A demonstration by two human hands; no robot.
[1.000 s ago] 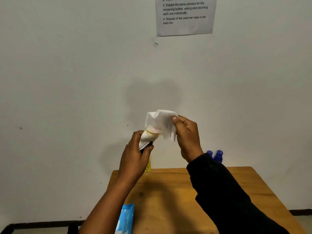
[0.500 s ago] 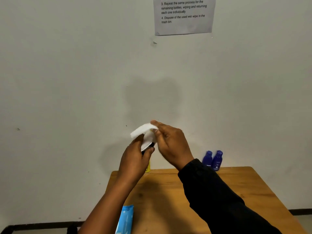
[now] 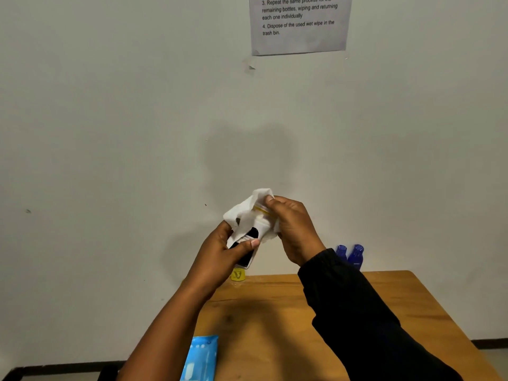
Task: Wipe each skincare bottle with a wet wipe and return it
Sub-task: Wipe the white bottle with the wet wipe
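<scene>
- The worktop [image 3: 275, 325] fills 5 to 7 o'clock.
- The right hand [image 3: 295, 229], at 1 o'clock of the left, pinches the wet wipe [image 3: 242, 213], which has shifted up to the cap end.
- The left hand [image 3: 220, 257] curls round the bottle [image 3: 251, 236], held mid-air above the worktop.
- Judgement: wiping continues; the return is not yet due.

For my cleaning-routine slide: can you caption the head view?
Left hand holds a white bottle above the wooden table while right hand wraps a wet wipe around its top.
</scene>
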